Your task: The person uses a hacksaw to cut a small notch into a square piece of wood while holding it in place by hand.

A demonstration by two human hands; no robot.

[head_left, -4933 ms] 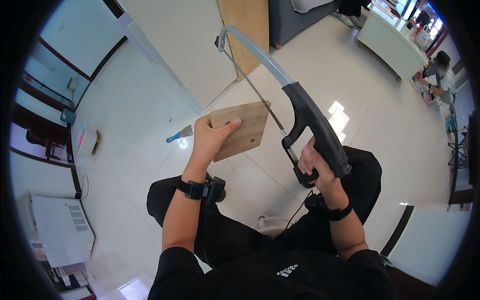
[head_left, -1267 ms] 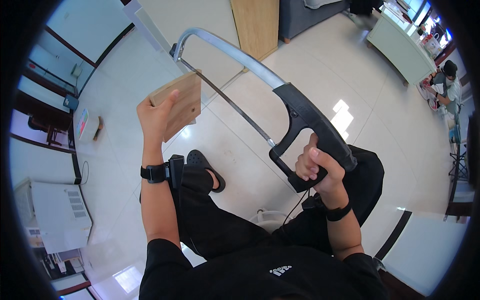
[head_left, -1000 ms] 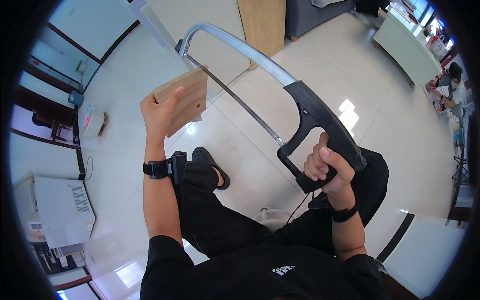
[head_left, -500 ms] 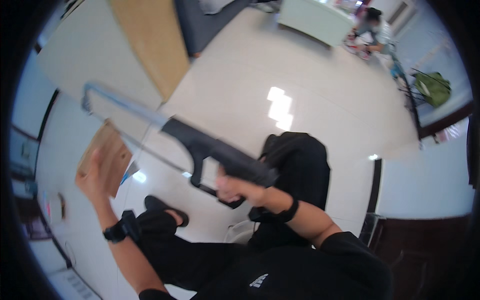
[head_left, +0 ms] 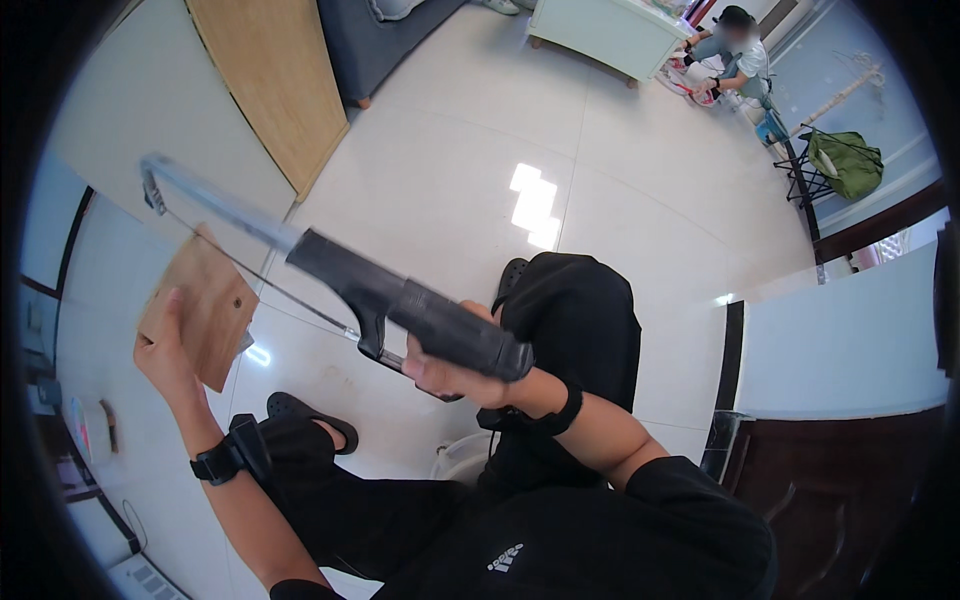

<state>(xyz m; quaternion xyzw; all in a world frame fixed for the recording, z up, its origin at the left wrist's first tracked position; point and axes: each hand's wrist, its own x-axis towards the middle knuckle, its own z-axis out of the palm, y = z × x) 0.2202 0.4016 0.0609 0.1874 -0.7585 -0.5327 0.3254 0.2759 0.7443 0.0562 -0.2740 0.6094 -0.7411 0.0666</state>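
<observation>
My right hand point(head_left: 455, 372) is closed around the black handle of a hacksaw point(head_left: 405, 305). Its pale metal frame reaches up and left, bends at the far end, and a thin dark blade point(head_left: 275, 285) runs back toward the handle. In my left hand point(head_left: 172, 350) is a flat wooden board point(head_left: 208, 305) with a dark knot, gripped at its left side with the thumb across the face. The blade crosses the board's upper corner; whether it bites into the wood I cannot tell. The board's lower end hangs in the air above the floor.
A white bucket point(head_left: 465, 460) stands between my legs. A wooden panel point(head_left: 270, 85), a grey sofa point(head_left: 375, 45) and a pale cabinet point(head_left: 610, 45) lie beyond. At the far right a person point(head_left: 735, 60) crouches near a green folding chair point(head_left: 845, 165).
Both hands, with the saw and board, appear slightly further left in the picture. The whole room has shifted left as well, so my head has turned a little. Both grips stay the same.
</observation>
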